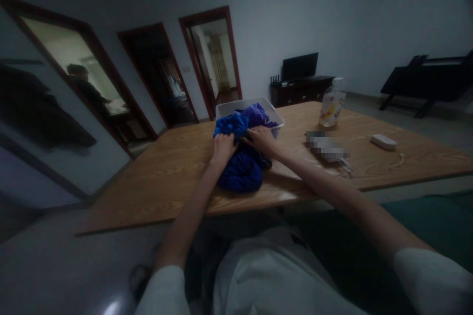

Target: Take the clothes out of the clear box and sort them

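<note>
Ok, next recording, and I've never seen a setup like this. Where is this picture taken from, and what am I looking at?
There's no machine here. A camera worn on a person's head looks forward and down, so the arms reach in from the bottom. The grip is simply two bare hands: the left hand and the right hand.

Both are on bunched blue cloth at the near side of a clear tub; whether the fingers pinch or just press is hard to tell. Purple cloth lies in the tub.

The tub stands on a wooden table. To the right are a pump bottle, a pixelated item and a pale oval case.
</note>
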A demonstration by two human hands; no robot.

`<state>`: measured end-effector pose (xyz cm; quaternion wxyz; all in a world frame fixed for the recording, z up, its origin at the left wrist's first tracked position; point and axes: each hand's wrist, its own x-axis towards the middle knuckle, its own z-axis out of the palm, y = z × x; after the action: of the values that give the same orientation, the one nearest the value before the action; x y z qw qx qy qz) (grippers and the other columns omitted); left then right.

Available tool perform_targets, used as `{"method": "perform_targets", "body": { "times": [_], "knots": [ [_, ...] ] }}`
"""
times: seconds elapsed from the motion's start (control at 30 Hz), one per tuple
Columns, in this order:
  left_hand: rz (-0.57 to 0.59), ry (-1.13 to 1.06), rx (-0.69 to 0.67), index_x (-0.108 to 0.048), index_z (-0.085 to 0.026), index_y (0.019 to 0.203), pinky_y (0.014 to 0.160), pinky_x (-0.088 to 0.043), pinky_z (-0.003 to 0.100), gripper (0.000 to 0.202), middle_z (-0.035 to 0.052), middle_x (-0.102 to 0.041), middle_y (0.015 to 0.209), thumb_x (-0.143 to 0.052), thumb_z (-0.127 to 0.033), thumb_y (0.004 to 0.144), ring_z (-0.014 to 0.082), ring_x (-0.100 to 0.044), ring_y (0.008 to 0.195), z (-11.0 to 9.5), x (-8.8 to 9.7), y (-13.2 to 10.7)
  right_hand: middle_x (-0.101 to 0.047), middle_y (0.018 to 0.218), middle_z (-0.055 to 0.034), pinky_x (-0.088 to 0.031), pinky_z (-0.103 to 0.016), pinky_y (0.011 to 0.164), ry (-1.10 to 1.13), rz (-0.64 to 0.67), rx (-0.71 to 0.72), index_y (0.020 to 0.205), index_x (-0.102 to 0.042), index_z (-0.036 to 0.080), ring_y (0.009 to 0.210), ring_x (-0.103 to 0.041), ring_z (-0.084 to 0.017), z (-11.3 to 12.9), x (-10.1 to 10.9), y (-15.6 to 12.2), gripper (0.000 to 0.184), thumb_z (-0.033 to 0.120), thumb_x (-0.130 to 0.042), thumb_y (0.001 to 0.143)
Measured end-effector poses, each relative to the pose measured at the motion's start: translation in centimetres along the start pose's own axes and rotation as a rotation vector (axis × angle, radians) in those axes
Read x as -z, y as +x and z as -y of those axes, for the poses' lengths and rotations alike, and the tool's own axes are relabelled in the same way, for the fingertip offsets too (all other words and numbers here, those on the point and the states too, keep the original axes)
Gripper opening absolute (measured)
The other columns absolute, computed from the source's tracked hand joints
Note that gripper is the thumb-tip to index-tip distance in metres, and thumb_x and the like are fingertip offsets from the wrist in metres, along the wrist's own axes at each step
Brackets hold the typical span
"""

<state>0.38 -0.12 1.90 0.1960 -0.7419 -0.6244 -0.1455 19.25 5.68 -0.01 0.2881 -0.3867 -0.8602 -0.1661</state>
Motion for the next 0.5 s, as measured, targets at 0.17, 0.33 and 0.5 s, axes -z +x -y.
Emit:
{"method": "perform_targets", "body": {
  "times": [0.17, 0.33, 0.5],
  "knots": [
    [0.199, 0.049, 0.023, -0.076, -0.009, 0.099, 0.091, -0.047, 0.044, 0.028, 0.0245, -0.074, 0.102, -0.051, -0.022, 0.100, 0.0352, -0.071, 0.101, -2.8, -0.2, -1.1, -0.075, 0.089, -0.0229, -0.051, -0.041, 0.084, 0.025, 0.204, 0.032, 0.088, -0.077, 0.010, 0.086, -0.073, -0.034, 0.3, -1.1, -1.0, 0.051, 0.054, -0.054, 0.102],
    [0.303, 0.006, 0.011, -0.077, -0.012, 0.112, 0.099, -0.049, 0.044, 0.034, 0.0219, -0.075, 0.116, -0.046, -0.019, 0.099, 0.0329, -0.070, 0.112, -2.3, -3.0, -1.6, -0.071, 0.129, -0.0156, -0.050, -0.044, 0.108, 0.275, 0.178, 0.152, 0.126, -0.071, 0.016, 0.122, -0.067, -0.030, -0.3, -5.0, -1.8, 0.037, 0.039, -0.057, 0.101],
    [0.388, -0.130, 0.014, -0.070, -0.017, 0.129, 0.107, -0.049, 0.037, 0.044, 0.0161, -0.070, 0.135, -0.043, -0.039, 0.102, 0.0291, -0.068, 0.122, 0.3, -5.2, -1.2, -0.078, 0.102, -0.0139, -0.055, -0.044, 0.103, 0.419, 0.363, -0.032, 0.105, -0.076, 0.014, 0.098, -0.074, -0.030, -1.1, -6.0, -1.8, 0.055, 0.061, -0.048, 0.103]
  ]
}}
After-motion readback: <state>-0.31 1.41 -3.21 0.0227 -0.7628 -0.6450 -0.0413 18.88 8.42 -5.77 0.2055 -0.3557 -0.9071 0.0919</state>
